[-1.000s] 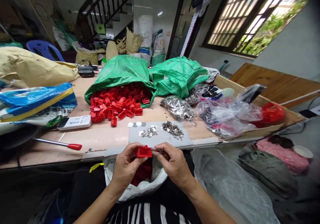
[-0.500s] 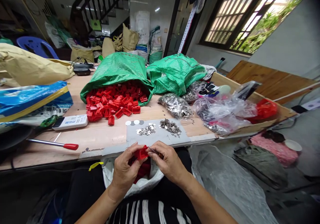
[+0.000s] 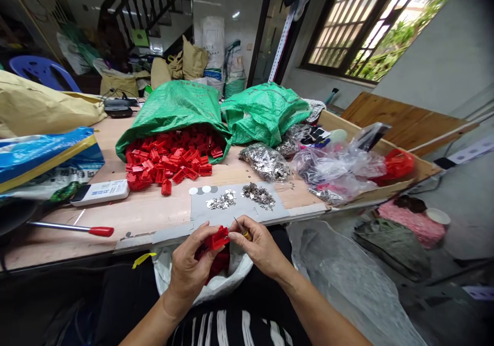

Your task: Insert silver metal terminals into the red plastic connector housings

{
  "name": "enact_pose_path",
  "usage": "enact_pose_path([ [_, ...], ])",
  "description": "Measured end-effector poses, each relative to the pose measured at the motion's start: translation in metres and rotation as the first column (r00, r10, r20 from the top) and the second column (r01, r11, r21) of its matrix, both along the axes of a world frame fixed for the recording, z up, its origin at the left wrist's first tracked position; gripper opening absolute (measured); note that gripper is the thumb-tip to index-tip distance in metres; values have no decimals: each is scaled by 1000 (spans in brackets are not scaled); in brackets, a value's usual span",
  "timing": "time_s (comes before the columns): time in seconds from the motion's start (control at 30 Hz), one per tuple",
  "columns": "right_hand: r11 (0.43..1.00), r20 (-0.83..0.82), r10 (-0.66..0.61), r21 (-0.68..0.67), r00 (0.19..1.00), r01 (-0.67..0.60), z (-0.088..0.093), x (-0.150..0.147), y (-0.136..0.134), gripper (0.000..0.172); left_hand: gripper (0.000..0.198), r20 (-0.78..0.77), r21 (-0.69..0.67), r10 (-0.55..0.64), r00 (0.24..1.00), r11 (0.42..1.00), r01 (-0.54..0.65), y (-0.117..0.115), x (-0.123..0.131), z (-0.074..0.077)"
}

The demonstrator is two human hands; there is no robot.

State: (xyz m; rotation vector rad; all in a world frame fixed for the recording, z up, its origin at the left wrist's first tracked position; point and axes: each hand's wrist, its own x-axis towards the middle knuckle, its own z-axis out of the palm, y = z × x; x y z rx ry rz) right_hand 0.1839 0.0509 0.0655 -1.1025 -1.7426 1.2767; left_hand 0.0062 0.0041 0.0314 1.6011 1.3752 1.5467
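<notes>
Pinched in my left hand (image 3: pixel 189 256) is a red plastic part (image 3: pixel 218 238), shaped like a small open housing. My right hand (image 3: pixel 258 245) is closed on a small screwdriver (image 3: pixel 246 234) with a yellowish handle; its thin shaft points up and left. The right thumb and fingertip meet the right end of the red part, where a tiny metal bit shows. Beneath both hands a white sack (image 3: pixel 237 279) sits open in my lap with red parts inside. On a grey mat (image 3: pixel 200 213) lie two piles of small metal pieces, a shiny pile (image 3: pixel 223 200) and a darker pile (image 3: pixel 258 195).
A green bag (image 3: pixel 177 104) spills many red parts (image 3: pixel 165 160) onto the table. Another green bag (image 3: pixel 266 110), a clear bag of metal pieces (image 3: pixel 265 161) and a wooden tray (image 3: pixel 422 173) of plastic bags stand rightward. A red-tipped lever (image 3: pixel 101 231) juts in at left.
The screwdriver has come away from the red part and now points upward. My right fingertips have moved to the part's end. The whole view has shifted slightly.
</notes>
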Motion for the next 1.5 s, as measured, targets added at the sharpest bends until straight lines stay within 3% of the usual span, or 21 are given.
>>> enact_pose_path([
  [0.3, 967, -203, 93, -214, 975, -137, -11, -3, 5, 33, 37, -120, 71, -44, 992, 996, 53, -1, 5, -3],
  [0.5, 959, -197, 90, -248, 976, -138, -39, 2, 3, 35, 33, -158, 8, -105, 982, 994, 108, -3, 5, -24],
  [0.63, 930, -244, 89, -328, 966, -168, -48, 3, 4, 39, 29, -48, -100, -143, 989, 985, 137, -3, 1, -34],
  [0.8, 818, -339, 139, -490, 930, -301, -39, 2, 10, 47, 27, 226, -199, -162, 960, 958, 209, -1, 1, -27],
  [0.9, 787, -342, 139, -532, 929, -313, -34, 0, 11, 48, 27, 349, -214, -152, 925, 948, 237, -1, 1, -24],
  [1.13, 762, -358, 99, -572, 928, -302, -32, -2, 8, 45, 28, 362, -233, -152, 920, 940, 247, -4, -1, -28],
  [1.3, 724, -445, 102, -580, 890, -373, -34, 0, 7, 47, 30, 346, -181, -200, 917, 944, 274, -6, -3, -32],
  [1.4, 701, -478, 115, -582, 871, -412, -37, 1, 4, 46, 31, 403, -160, -233, 885, 934, 319, -6, -3, -32],
  [1.5, 721, -462, 130, -563, 877, -403, -37, 0, 3, 47, 29, 508, -191, -208, 836, 919, 344, -4, -2, -31],
])
